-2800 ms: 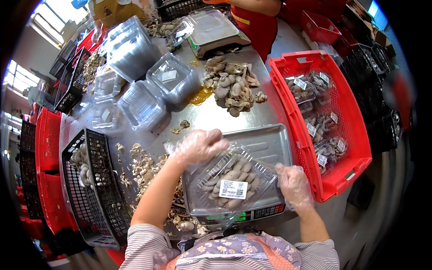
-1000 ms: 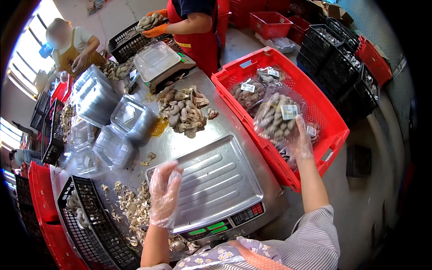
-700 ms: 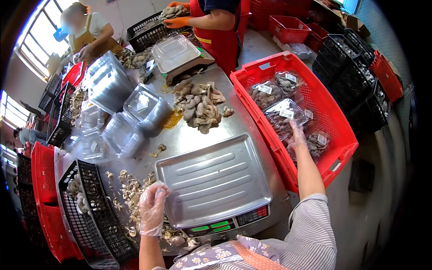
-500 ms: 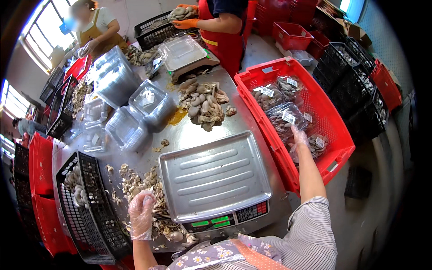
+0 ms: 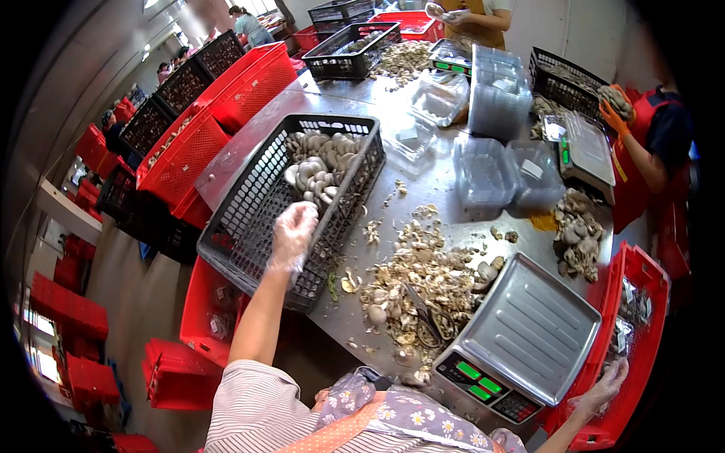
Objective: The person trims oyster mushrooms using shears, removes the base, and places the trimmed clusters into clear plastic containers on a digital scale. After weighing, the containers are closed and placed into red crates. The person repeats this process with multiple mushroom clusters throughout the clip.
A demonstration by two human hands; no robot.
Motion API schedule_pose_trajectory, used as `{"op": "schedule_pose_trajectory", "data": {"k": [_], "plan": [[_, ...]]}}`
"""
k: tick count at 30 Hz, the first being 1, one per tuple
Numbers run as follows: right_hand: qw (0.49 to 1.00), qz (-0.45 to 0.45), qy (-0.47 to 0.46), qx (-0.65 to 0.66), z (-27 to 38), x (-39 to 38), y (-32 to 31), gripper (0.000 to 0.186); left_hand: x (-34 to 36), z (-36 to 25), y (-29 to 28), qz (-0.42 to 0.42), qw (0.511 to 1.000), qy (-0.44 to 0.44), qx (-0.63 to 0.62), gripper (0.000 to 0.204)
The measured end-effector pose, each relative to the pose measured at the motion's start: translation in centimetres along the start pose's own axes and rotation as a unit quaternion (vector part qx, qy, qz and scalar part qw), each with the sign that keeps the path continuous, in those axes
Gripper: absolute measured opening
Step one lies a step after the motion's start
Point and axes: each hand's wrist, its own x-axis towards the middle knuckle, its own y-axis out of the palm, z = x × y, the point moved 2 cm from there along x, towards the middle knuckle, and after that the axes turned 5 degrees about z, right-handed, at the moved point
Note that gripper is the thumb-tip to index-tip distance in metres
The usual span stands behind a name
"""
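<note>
My left hand (image 5: 294, 234), in a clear plastic glove, is over the black crate (image 5: 249, 245), right beside the grey oyster mushrooms (image 5: 321, 170) heaped at its far end. Its fingers are bent together, and whatever is in them is hidden. At the near end of the red crate (image 5: 638, 362), my gloved right hand (image 5: 604, 386) is open with fingers stretched out. That crate contains labelled clear packs of mushrooms (image 5: 625, 332). Between the hands stands a scale (image 5: 532, 332) with a bare steel tray. Mushroom trimmings (image 5: 411, 275) and scissors (image 5: 428, 321) lie left of it.
Stacked clear plastic trays (image 5: 498, 94) stand farther back, with open trays (image 5: 483, 174) nearer. A mushroom pile (image 5: 578, 234) lies beyond the scale. A co-worker in a red apron (image 5: 638, 128) holds mushrooms at the right. Red crates (image 5: 253, 83) line the table's left side.
The view has swung left. My left hand has gone from beside the scale to the mushrooms in the black crate. My right hand has drawn back from the packs to the red crate's near end.
</note>
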Motion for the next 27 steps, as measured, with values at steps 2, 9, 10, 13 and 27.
{"op": "schedule_pose_trajectory", "data": {"k": [2,9,10,13,27], "plan": [[0.989,0.072,-0.128,0.013,2.0,-1.4,2.3,0.03,2.7,3.1,-3.5,-0.059,0.993,-0.082,-0.067,0.02],[0.857,0.31,-0.393,-0.123,22.5,-8.9,15.7,0.017,9.5,12.4,-4.6,-0.024,0.975,-0.215,-0.055,0.019],[0.844,0.334,-0.403,-0.115,25.0,-9.5,19.0,0.017,10.2,13.4,-4.9,-0.027,0.971,-0.23,-0.056,0.02],[0.802,0.307,-0.499,-0.118,27.6,-9.2,29.0,0.023,13.2,16.8,-4.6,-0.033,0.961,-0.269,-0.063,0.024],[0.78,0.363,-0.367,-0.354,29.5,-6.9,47.0,0.03,21.1,22.2,-5.5,0.035,0.933,-0.118,-0.338,0.061]]}}
